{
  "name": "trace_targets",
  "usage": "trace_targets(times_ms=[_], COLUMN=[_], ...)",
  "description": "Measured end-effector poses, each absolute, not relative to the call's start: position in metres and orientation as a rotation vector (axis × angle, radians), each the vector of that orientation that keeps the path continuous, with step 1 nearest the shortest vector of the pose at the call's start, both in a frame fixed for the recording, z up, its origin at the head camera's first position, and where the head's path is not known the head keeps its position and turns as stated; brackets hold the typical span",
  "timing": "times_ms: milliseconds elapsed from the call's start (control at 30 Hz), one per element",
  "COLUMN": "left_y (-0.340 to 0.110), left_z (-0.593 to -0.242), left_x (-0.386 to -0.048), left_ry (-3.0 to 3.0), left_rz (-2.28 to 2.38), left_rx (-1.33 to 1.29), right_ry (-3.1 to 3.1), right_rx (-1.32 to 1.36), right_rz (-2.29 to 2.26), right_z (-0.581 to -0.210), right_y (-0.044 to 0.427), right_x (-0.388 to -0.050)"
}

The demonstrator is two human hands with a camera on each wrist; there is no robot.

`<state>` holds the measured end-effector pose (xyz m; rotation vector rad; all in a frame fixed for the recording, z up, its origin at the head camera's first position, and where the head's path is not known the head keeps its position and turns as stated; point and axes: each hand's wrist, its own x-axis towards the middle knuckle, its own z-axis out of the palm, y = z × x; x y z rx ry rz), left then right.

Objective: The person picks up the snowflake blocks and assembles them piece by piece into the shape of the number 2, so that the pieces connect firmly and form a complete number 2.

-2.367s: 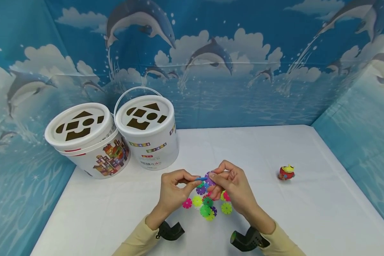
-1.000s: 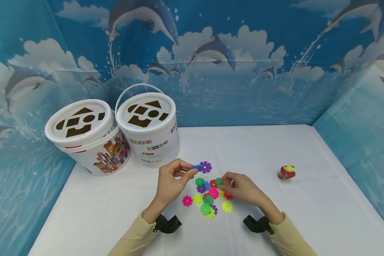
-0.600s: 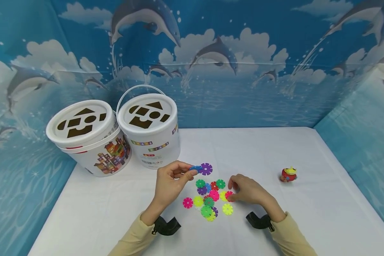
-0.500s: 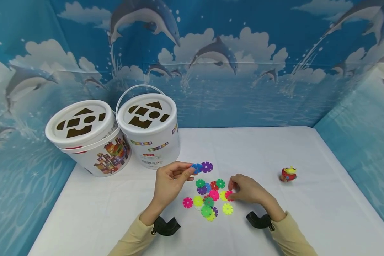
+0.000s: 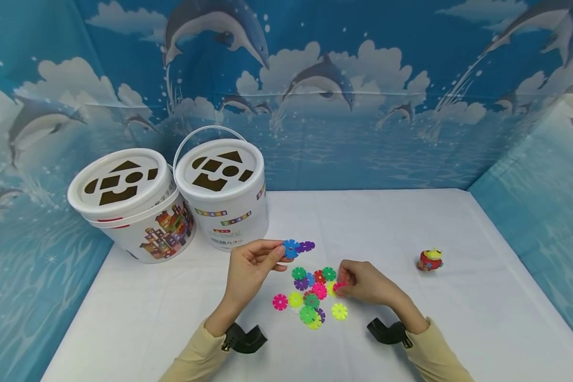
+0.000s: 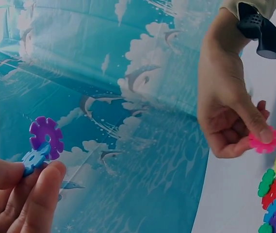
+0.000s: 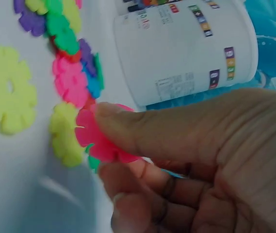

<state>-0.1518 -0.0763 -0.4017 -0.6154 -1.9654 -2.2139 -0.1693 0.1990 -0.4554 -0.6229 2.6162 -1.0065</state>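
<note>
My left hand (image 5: 252, 265) pinches a blue notched disc (image 5: 291, 249) above the table. A purple notched disc (image 5: 306, 246) is slotted into the blue one, set across it, as the left wrist view shows. Lower and to the right, my right hand (image 5: 365, 281) pinches a pink notched disc (image 7: 104, 133) between thumb and fingers at the pile's right edge. Between and in front of the hands lie several loose discs in green, yellow, red, blue and purple, among them a flat pink disc (image 5: 319, 290) and a yellow disc (image 5: 339, 311) off to the right.
Two white lidded buckets stand at the back left, a tilted bucket (image 5: 133, 212) and an upright bucket (image 5: 224, 201) with its handle raised. A small red and yellow toy figure (image 5: 430, 259) stands at the right. A dolphin-print cloth (image 5: 344, 148) hangs behind the white table (image 5: 391, 217).
The right hand let go of the joined discs, passed a green disc and took the pink disc at the pile's right edge. The left hand turned the blue and purple pair and shifted slightly left.
</note>
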Motion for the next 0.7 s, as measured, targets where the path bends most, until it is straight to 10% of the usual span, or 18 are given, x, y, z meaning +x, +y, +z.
trace_targets(times_ms=[700], left_y=[-0.071], left_z=[-0.401], left_x=[-0.147], left_ry=[-1.871], left_rz=[-2.131], left_rx=[-0.726], right_ry=[2.475], right_rx=[-0.975], right_rz=[-2.017], right_z=[-0.362], right_y=[0.159], right_x=[-0.143])
